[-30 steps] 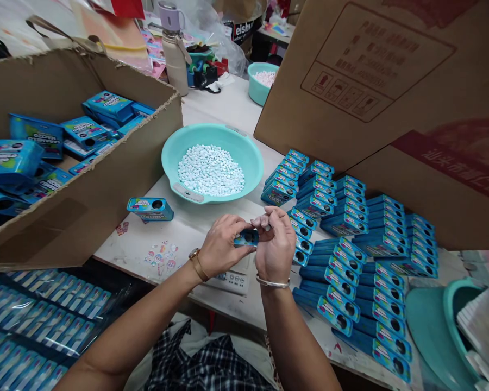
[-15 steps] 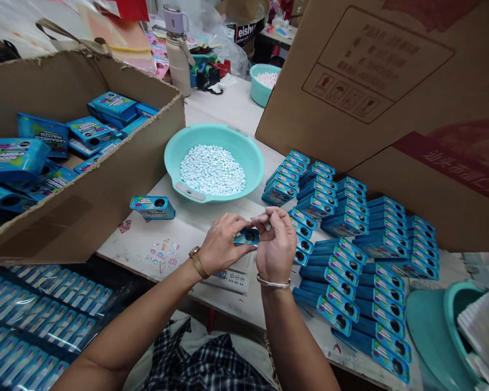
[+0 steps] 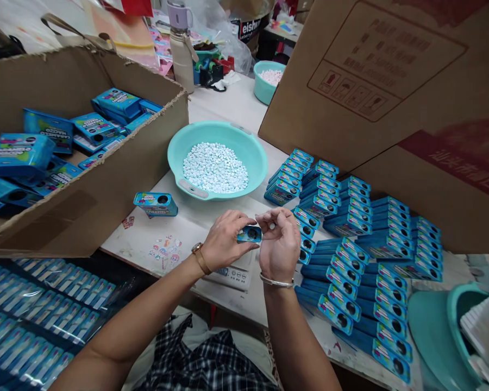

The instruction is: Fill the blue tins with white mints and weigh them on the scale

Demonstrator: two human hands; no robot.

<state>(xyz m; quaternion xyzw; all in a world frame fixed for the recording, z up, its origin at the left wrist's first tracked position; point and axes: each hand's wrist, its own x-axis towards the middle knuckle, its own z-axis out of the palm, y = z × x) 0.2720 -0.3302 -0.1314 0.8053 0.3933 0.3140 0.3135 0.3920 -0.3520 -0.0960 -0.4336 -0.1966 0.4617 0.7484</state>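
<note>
My left hand [image 3: 227, 241] grips a small blue candy box [image 3: 249, 234] between thumb and fingers, its top with the dark round hole facing up. Close beside the box, my right hand [image 3: 280, 241] is cupped with curled fingers around at least one small white candy [image 3: 272, 226]. Under my hands lies a white digital scale [image 3: 234, 276], partly covered. Beyond them a turquoise basin [image 3: 255, 174] contains many pale candies [image 3: 215, 167]. A single blue box [image 3: 156, 204] stands on the table left of my hands.
Rows of blue boxes [image 3: 350, 260] stand at the right before a large carton [image 3: 375, 141]. An open cardboard box [image 3: 138, 157] with loose blue boxes is at the left. Farther back are a bottle [image 3: 182, 54] and another basin [image 3: 264, 92]. Packed boxes [image 3: 36, 315] lie lower left.
The fingers of my right hand have opened slightly and drawn a little away from the box's hole. My left hand still holds the box. The whole view has shifted slightly.
</note>
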